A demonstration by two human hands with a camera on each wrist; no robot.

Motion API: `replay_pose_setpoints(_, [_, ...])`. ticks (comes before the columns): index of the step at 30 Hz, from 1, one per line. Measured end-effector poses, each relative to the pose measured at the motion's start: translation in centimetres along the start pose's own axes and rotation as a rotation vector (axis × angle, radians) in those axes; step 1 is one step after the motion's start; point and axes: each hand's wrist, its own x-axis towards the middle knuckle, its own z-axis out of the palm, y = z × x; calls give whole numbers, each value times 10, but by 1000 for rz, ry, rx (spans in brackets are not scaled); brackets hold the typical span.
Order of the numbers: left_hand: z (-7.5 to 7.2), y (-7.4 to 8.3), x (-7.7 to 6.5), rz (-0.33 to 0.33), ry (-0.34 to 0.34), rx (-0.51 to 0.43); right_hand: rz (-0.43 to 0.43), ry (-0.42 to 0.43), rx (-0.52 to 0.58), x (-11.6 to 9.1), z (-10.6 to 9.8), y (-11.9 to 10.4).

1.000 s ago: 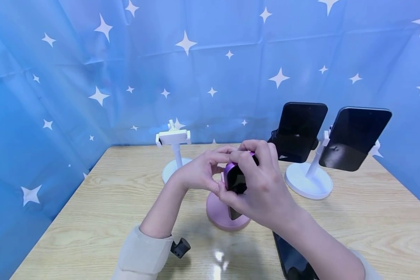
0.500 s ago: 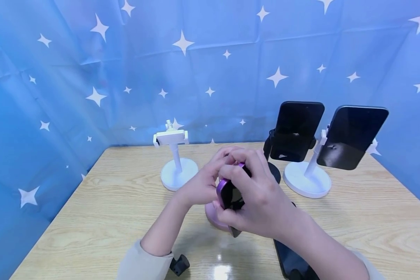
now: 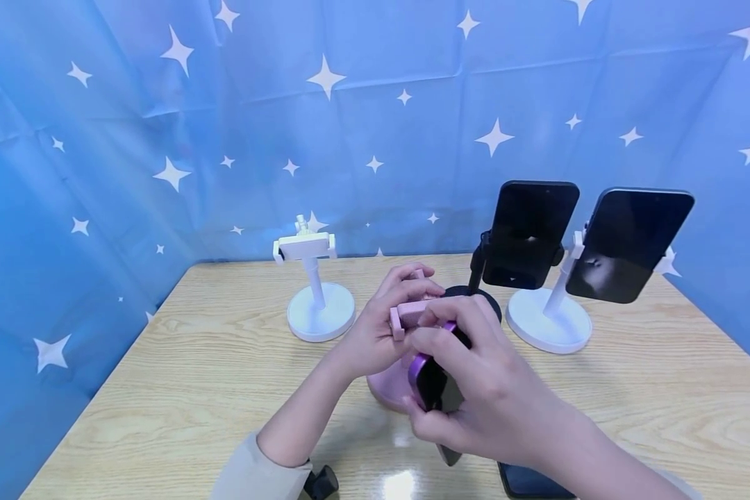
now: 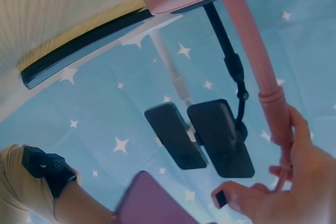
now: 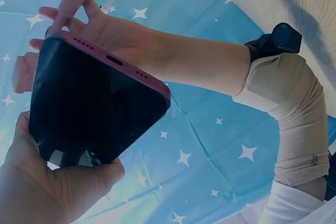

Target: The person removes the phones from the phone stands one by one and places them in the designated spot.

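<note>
A pink phone stand [image 3: 389, 383] stands at the middle of the table, with its clamp head [image 3: 411, 314] facing the person. My left hand [image 3: 375, 337] holds the stand behind the clamp, fingers around the top of its neck [image 4: 275, 114]. In my right hand [image 3: 484, 382] is a purple-edged smartphone [image 3: 430, 380], gripped by its sides between thumb and fingers. The phone is tilted, just in front of the clamp and to its right. Its dark screen [image 5: 89, 93] fills much of the right wrist view, while the left wrist view shows its purple back [image 4: 152, 203].
A white phone stand [image 3: 321, 312] with nothing in its clamp stands at back left. To the right, a black stand [image 3: 475, 267] and another white stand [image 3: 550, 323] each bear a dark phone. One more phone [image 3: 531, 482] lies flat near the front, partly under my right forearm.
The purple phone, which overlapped the pink clamp, has come down and toward the person in my right hand. The clamp head now shows, and my left hand has shifted slightly right.
</note>
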Motion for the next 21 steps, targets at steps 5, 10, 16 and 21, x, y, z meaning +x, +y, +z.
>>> replay_pose_setpoints(5, [1, 1, 2, -20, 16, -27, 78, 20, -9, -65, 13, 38])
replay_pose_setpoints(10, [1, 3, 3, -31, 12, -23, 221, -10, -58, -85, -8, 38])
replay_pose_setpoints(16, [0, 2, 4, -33, -1, -20, 416, -127, -177, -33, -55, -9])
replay_pose_setpoints(21, [-2, 3, 5, -52, -13, -3, 547, -173, -275, -14, -71, -27])
